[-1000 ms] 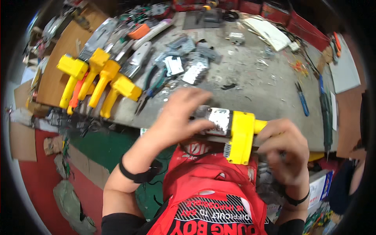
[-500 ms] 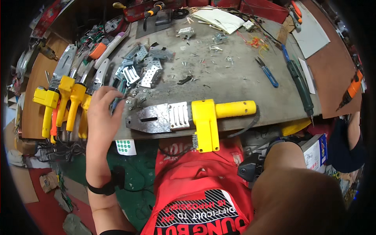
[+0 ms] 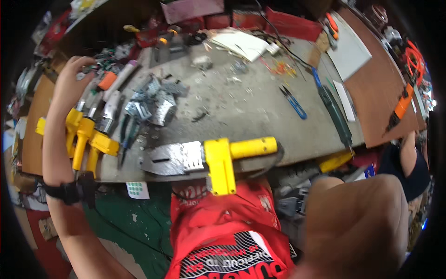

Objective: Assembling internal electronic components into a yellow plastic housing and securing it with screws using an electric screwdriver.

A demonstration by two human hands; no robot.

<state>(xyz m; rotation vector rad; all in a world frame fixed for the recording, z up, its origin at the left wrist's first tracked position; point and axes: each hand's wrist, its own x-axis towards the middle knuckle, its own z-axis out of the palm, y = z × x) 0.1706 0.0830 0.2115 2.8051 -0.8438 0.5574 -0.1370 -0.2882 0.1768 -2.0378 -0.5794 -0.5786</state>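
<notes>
My left hand (image 3: 70, 88) is raised at the far left, fingers curved and apart, with nothing visible in them. It is nearest to a pile of circuit boards and small parts (image 3: 108, 58). Only my right arm (image 3: 355, 218) shows, bent and blurred at the lower right; its hand is not visible. A yellow-handled pipe welding iron (image 3: 220, 162) with a flat metal plate (image 3: 169, 159) lies along the front edge of the bench. Left of it lie dark-handled pliers (image 3: 126, 135), beside a heap of bent metal brackets (image 3: 151, 102).
Several yellow-handled irons (image 3: 83, 135) stand at the left edge. Blue snips (image 3: 294, 103) and a green electric screwdriver (image 3: 335, 111) lie on the right. White sheets (image 3: 239, 44) and red bins (image 3: 292, 23) are at the back. Another person's arm (image 3: 408, 153) shows at the far right.
My left hand has moved away from the pliers, up and left toward the circuit boards. The pliers now lie uncovered. My view has shifted, and my right arm appears lower and bent.
</notes>
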